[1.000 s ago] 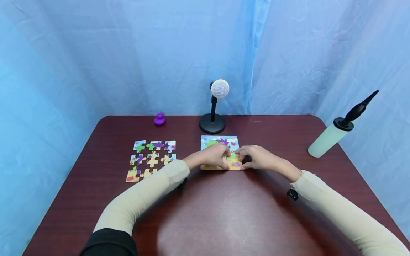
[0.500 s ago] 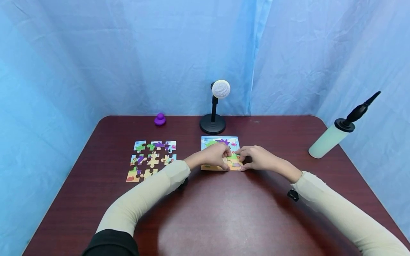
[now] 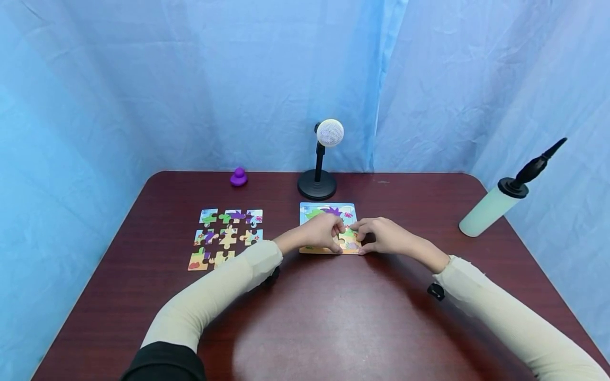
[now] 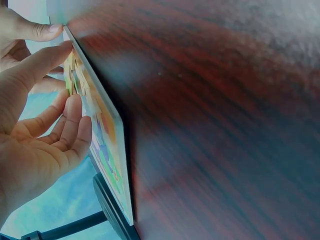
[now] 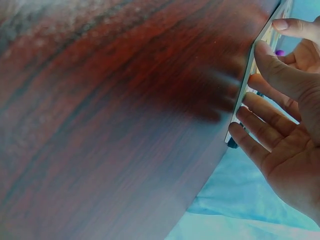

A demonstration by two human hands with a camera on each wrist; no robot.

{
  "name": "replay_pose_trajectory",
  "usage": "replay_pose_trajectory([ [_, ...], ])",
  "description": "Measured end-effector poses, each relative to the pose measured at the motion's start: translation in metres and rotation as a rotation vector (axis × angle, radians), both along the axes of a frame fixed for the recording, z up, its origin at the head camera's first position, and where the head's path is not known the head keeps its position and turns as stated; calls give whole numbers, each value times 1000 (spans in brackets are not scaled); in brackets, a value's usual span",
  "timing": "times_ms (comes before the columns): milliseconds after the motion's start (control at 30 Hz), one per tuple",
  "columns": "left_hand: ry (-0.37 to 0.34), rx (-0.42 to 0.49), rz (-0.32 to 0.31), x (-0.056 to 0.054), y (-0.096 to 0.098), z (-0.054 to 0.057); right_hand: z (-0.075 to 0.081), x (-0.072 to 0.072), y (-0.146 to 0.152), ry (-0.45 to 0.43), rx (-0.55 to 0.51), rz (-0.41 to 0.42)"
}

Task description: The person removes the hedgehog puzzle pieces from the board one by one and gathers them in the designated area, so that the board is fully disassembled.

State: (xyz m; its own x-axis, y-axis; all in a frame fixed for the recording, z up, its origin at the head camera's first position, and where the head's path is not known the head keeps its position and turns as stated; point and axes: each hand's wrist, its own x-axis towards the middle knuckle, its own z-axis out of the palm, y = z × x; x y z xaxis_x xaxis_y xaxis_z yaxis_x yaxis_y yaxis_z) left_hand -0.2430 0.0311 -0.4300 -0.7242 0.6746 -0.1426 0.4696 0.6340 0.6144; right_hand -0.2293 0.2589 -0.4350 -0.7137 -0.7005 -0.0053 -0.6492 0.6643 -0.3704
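Note:
A square picture puzzle board [image 3: 302,214] lies on the table in the head view, partly filled with colourful pieces. My left hand [image 3: 316,233] is over the board's middle and front edge. Its thumb and index fingertip pinch a yellow-green puzzle piece [image 4: 72,82], seen edge-on in the left wrist view and largely hidden by the fingers. At the board's right side, my right hand [image 3: 385,234] grips the edge, thumb near the front corner and fingertips further back. Loose puzzle pieces [image 3: 227,238] lie in rows at the left, some hidden behind the left sleeve.
A microphone [image 3: 330,133] on a black round-based stand rises just behind the board. A purple duck-shaped toy [image 3: 239,178] sits at the table's back left. On the right side stands a tilted pale green hand pump [image 3: 491,211] with a black nozzle. Blue curtains surround the dark table [image 3: 305,317].
The whole head view shifts very slightly. Both hands stay at the board, with the left fingers making only a tiny adjustment.

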Motion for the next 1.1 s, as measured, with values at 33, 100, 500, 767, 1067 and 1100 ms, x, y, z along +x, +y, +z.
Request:
replay_pose_trajectory([
  [33, 1, 8, 2, 0, 0, -1, 0, 0, 0, -1, 0, 0],
  [100, 3, 19, 6, 0, 0, -1, 1, 0, 0, -5, 2, -2],
  [500, 69, 32, 28, 3, -2, -2, 2, 2, 0, -15, 2, -11],
  [767, 48, 68, 42, 3, -2, -4, 3, 2, 0, -17, 5, -13],
  [1067, 94, 65, 23, 4, -2, -6, 3, 3, 0, -10, 7, -9],
  [1100, 103, 61, 22, 4, -2, -7, 3, 3, 0, -10, 7, -9],
])
